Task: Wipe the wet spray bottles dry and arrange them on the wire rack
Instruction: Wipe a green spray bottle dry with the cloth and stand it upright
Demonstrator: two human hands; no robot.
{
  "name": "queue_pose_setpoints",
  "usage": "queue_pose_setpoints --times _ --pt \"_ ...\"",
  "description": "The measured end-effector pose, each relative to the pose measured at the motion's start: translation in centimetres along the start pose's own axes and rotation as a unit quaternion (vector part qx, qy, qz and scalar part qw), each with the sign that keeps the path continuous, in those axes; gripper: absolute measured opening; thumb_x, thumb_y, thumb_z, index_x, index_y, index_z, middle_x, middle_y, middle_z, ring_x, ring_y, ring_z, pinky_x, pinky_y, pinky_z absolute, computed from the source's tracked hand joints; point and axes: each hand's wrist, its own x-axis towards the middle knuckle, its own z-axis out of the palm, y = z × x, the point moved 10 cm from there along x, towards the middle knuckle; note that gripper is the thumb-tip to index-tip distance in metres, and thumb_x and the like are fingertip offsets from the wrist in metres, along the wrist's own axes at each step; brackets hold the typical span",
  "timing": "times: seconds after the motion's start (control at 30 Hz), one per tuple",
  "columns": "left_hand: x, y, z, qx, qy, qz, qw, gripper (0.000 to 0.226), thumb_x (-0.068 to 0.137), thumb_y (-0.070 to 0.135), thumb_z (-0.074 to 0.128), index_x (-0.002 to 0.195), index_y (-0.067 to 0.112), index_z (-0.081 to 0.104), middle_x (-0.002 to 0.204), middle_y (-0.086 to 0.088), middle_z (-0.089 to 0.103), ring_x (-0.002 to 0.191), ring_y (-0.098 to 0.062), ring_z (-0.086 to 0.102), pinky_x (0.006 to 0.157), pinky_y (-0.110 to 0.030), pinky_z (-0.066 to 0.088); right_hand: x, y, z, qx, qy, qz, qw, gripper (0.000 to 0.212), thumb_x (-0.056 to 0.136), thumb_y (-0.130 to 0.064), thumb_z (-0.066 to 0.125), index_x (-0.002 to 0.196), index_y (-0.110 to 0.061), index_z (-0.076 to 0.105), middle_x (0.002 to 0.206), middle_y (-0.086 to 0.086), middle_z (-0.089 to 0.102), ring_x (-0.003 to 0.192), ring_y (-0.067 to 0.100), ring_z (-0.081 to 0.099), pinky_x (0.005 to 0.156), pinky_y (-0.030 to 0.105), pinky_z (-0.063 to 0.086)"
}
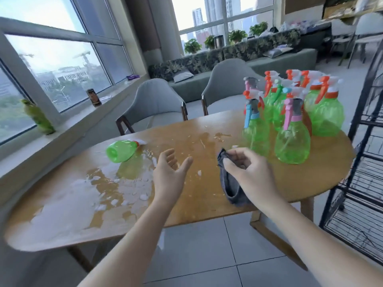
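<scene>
A bottle (122, 151) lies tipped in a puddle (97, 189) on the desk (207, 195); the released left hand (169, 172) could skid it off. The right hand (246, 166) pinches a cloth (231, 189) near the upright spray bottles (292, 129), easily toppled. The wire rack (360, 162) stands right.

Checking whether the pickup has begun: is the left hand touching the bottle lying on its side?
Apart. The head view shows wet table between the open left hand and the tipped bottle.
</scene>
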Motion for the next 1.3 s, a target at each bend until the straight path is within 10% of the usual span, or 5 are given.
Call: queue_pose_setpoints --times 0.23,0.6,0.9,1.1,1.3 --pt "9.3 -5.6 -11.6 0.126 0.089 0.010 0.988 0.053 0.093 0.034 0.084 0.139 0.019 0.062 0.138 -0.002 0.064 0.131 -0.021 0.057 0.101 -0.030 0.040 2.0 -0.8 10.9 0.056 -0.061 0.017 0.996 0.010 0.094 -0.028 0.075 0.104 -0.028 0.076 0.098 -0.015 0.076 0.093 0.000 0.070 0.081 0.022 0.054" --pt "21.7 -12.1 -14.6 0.372 -0.007 -0.013 0.928 0.080 0.085 0.041 0.088 0.155 0.036 0.050 0.162 -0.020 0.041 0.150 -0.040 0.034 0.121 -0.049 0.029 2.9 2.1 18.9 0.016 -0.120 0.041 0.992 0.008 0.093 -0.031 0.076 0.101 -0.030 0.075 0.094 -0.016 0.077 0.091 0.001 0.071 0.088 0.032 0.059" --pt "19.2 -11.9 -13.0 0.271 -0.045 -0.040 0.961 0.074 0.075 0.029 0.096 0.134 0.032 0.052 0.124 -0.007 0.060 0.101 -0.026 0.056 0.058 -0.025 0.040 2.5 1.0 15.3 0.030 -0.104 0.022 0.994 0.010 0.092 -0.028 0.078 0.102 -0.028 0.076 0.095 -0.015 0.077 0.093 0.003 0.072 0.089 0.032 0.059" --pt "11.4 -6.8 -6.9 0.265 -0.097 0.003 0.959 0.088 0.047 0.062 0.089 0.123 0.045 0.047 0.114 -0.001 0.064 0.104 -0.027 0.064 0.085 -0.052 0.060 2.1 1.1 9.2 0.033 -0.050 0.026 0.998 0.009 0.090 -0.025 0.079 0.098 -0.028 0.076 0.090 -0.016 0.078 0.088 0.001 0.072 0.085 0.028 0.058" --pt "4.5 -1.8 -1.5 0.339 -0.158 0.052 0.926 0.093 0.062 0.050 0.099 0.133 0.030 0.043 0.111 -0.004 0.059 0.103 -0.029 0.059 0.082 -0.044 0.056 0.8 2.7 3.5 0.024 -0.021 0.050 0.998 0.008 0.089 -0.025 0.080 0.094 -0.029 0.076 0.089 -0.016 0.078 0.088 0.000 0.072 0.087 0.030 0.057"
